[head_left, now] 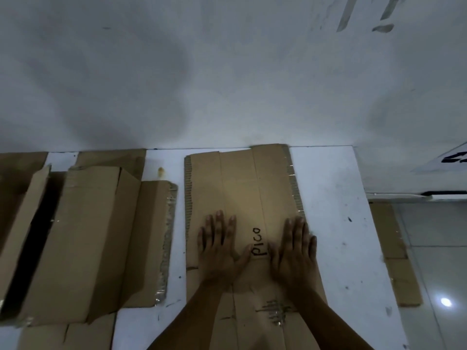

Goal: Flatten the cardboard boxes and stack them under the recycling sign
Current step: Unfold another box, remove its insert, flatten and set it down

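A flattened cardboard box (pixel 242 188) marked "PICO" lies on a white table (pixel 336 223), its far edge against the wall. My left hand (pixel 219 245) and my right hand (pixel 294 251) press flat on it side by side, fingers straight, palms down. To the left lies another cardboard box (pixel 83 238), partly collapsed, with its flaps spread and a dark gap showing inside. More flat cardboard (pixel 58 337) lies under it at the near left.
A white wall (pixel 227 72) rises right behind the table. A flat cardboard piece (pixel 394 251) lies on the tiled floor (pixel 439 274) to the right of the table. A white sheet with black lettering (pixel 452 157) shows at the right edge.
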